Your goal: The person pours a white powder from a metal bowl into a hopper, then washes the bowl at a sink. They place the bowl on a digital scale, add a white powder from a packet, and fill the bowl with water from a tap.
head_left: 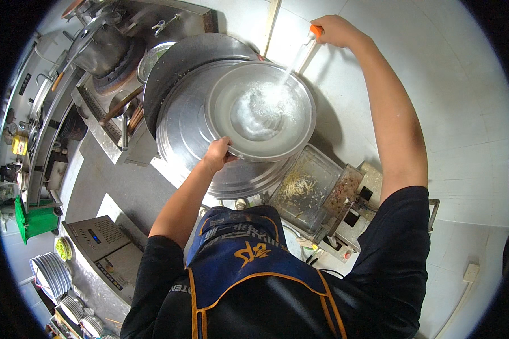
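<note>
My left hand (216,155) is closed on the near left rim of a wide round metal basin (215,107). Water swirls inside it, and a stream falls in at the far right side. At the wall, my right hand (335,31) is closed around the orange handle (316,31) of what looks like a water tap. Under the basin is a larger round metal lid or pot top (181,141) with stepped rings. Behind that stands a dark, curved metal pan or guard (203,46).
To the right of my apron is a rectangular metal machine (350,195) with a tray (285,212) of pale shreds. At left are a stove with a tall pot (102,52), a ladle (123,121), a green bin (37,220) and stacked plates (50,275). The tiled wall (452,113) rises at right.
</note>
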Available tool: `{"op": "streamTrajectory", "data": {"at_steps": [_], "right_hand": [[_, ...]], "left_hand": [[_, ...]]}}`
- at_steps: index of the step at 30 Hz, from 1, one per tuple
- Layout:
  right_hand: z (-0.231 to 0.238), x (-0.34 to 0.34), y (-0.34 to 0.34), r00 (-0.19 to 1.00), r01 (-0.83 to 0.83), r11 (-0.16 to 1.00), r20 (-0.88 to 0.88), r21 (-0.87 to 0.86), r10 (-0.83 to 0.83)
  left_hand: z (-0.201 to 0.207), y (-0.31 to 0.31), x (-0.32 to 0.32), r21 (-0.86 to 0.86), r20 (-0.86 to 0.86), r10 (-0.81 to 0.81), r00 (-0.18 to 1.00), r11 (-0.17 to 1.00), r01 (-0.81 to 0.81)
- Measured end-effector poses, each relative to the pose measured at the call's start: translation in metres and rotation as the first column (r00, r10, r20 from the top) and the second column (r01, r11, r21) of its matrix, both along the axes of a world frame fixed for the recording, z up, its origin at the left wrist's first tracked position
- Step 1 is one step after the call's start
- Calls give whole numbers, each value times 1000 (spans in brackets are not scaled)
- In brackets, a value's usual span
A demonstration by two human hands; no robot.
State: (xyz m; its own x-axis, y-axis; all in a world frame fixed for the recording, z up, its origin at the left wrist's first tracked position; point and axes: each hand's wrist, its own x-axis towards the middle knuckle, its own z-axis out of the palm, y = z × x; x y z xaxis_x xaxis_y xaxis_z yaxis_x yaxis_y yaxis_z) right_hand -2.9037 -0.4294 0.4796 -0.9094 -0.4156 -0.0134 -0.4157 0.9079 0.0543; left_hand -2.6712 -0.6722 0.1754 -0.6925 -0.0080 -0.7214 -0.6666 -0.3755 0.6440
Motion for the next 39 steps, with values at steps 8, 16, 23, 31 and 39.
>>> {"op": "streamTrajectory", "data": {"at_steps": [8,16,23,31,39], "right_hand": [[-8,-7,6,996,-54,998,-74,19,55],[-2,-2,4,999,-40,999,-4,-23,40],[-6,-4,5,997,-45,999,-57,15,46],[-5,-9,5,999,-52,999,0,6,52],[-14,-23,15,982,-147,989,-119,31,150]], "left_hand": [[-4,-1,-1,-2,9,1,1000,1000,-1],[1,1,0,-28,10,5,1000,1000,-4],[5,2,2,-38,2,6,1000,999,-5],[3,0,2,-20,6,7,1000,1000,-7],[-2,1,0,-29,6,5,1000,1000,-5]]}}
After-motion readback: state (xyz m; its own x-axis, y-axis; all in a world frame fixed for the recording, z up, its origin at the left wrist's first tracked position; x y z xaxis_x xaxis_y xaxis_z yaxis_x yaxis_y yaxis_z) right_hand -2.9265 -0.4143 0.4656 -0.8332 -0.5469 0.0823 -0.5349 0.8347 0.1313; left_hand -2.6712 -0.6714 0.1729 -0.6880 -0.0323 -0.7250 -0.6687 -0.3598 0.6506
